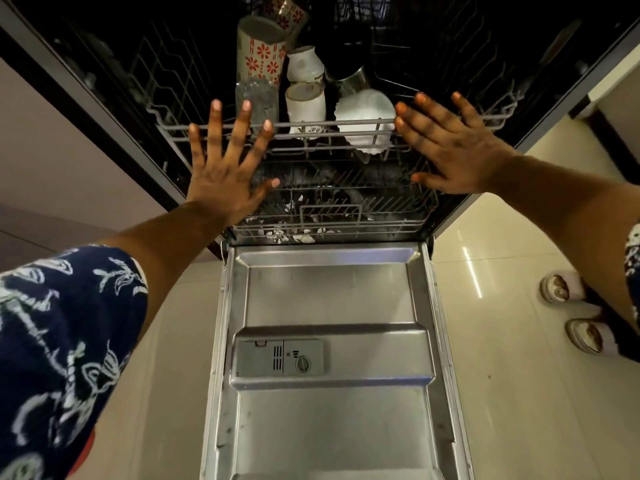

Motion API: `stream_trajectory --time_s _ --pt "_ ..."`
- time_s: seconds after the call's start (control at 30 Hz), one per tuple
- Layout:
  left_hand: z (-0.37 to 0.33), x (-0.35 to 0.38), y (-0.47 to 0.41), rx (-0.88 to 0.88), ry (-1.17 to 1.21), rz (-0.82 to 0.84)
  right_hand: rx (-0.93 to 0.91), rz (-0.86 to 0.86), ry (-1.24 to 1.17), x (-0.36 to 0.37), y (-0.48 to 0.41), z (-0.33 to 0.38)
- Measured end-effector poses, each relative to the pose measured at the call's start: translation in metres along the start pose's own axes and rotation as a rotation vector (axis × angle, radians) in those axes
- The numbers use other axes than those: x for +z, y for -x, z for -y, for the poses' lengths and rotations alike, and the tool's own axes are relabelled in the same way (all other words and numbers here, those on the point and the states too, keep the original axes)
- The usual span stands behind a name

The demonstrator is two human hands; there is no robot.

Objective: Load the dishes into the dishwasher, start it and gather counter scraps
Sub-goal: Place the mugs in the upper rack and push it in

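My left hand and right hand lie flat at the front of the upper rack, fingers spread wide, holding nothing; the rack carries a flowered mug, white cups and a white bowl; the dishwasher door hangs open below.

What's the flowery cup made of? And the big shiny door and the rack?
Flowery cup: probably glazed ceramic, painted red flowers on a smooth cream surface. Door: looks like stainless steel, grey with dull reflections. Rack: thin wires, likely metal with a grey coating.
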State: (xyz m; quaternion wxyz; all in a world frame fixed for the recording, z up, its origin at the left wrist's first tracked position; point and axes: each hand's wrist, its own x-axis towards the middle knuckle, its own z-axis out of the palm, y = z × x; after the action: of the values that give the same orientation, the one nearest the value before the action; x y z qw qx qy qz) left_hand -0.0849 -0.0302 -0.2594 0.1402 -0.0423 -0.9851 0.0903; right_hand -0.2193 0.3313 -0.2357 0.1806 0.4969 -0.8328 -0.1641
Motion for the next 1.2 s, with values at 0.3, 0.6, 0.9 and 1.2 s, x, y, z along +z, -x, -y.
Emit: stream_trajectory --time_s 0.3,0.6,0.9,1.2 --pt "-0.003 0.008 0.013 0.060 0.047 -0.037 0.244 -0.006 -0.099 -0.011 0.006 0.055" --pt "-0.057 0.123 0.061 -0.016 0.280 0.415 0.553 0.606 -0.560 0.090 0.002 0.176" --pt "-0.061 0.192 0.051 -0.253 0.401 0.457 0.761 0.584 -0.610 0.142 -0.027 0.186" --pt "-0.065 0.164 0.093 -0.168 0.365 0.526 0.761 0.604 -0.592 0.119 0.003 0.214"
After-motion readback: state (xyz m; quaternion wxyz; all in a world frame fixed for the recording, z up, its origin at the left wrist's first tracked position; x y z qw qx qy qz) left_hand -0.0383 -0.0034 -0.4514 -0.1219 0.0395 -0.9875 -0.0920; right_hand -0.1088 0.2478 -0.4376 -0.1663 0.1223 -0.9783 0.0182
